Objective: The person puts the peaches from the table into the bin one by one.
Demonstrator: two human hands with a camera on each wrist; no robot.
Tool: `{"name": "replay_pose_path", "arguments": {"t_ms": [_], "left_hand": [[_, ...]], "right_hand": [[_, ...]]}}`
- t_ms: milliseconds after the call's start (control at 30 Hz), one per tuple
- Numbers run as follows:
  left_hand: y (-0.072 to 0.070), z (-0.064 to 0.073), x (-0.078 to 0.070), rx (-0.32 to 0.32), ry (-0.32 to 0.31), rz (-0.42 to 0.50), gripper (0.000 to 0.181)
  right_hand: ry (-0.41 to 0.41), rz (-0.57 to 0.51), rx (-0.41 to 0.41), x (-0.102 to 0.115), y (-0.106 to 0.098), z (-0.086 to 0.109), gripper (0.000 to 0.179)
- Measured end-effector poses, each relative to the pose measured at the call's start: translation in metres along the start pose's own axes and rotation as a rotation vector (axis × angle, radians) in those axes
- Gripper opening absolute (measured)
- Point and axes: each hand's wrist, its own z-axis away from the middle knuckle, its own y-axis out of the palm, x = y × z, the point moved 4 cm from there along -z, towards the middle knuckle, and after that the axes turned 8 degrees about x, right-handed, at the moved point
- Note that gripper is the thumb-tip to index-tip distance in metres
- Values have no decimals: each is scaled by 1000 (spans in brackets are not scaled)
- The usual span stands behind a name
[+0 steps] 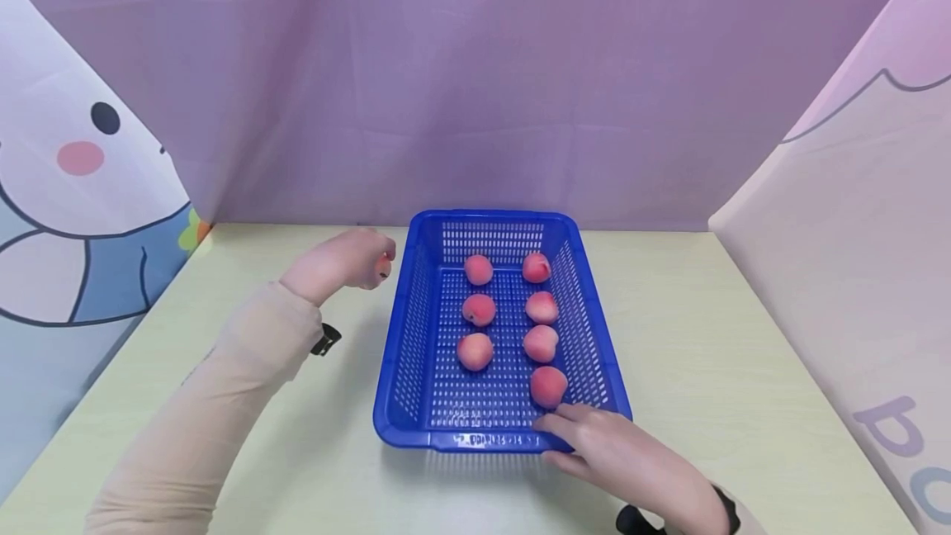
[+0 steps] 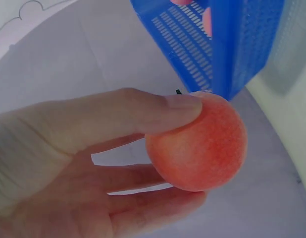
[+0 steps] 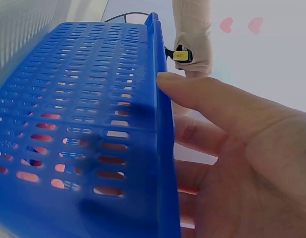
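A blue plastic basket point(image 1: 404, 329) with slotted walls stands on the table. Several pink peaches lie inside in two columns: three on the left, such as the middle peach point(image 1: 479, 310), and several along the right, the nearest peach point(image 1: 548, 387) lying close to my right hand. My left hand point(image 1: 345, 261) is off the basket's left side, above the table, and pinches another peach point(image 2: 200, 146) between thumb and fingers. At the near right corner my right hand point(image 1: 605, 444) grips the basket's rim point(image 3: 160, 99), thumb on the outside and fingers over the inner side.
The pale table point(image 1: 669, 312) extends on both sides of the basket. Behind it hangs a purple cloth point(image 1: 483, 89). Printed cloth panels stand at left point(image 1: 74, 271) and right point(image 1: 854, 271). A black strap point(image 1: 327, 340) is at my left wrist.
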Motion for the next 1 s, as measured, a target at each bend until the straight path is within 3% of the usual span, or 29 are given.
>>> {"name": "replay_pose_path", "arguments": {"t_ms": [133,600,1000], "left_hand": [[-2,1,-7,-5,-3,-11,16],[-10,0,-45,-22,90,-21,9],[-3,-8,-80,46,117,-27,7]], "right_hand": [[-8,18,-22,0,0,0,23],[-26,32,-48,0,0,1,25],[-30,34,-48,1,0,0,25]]}}
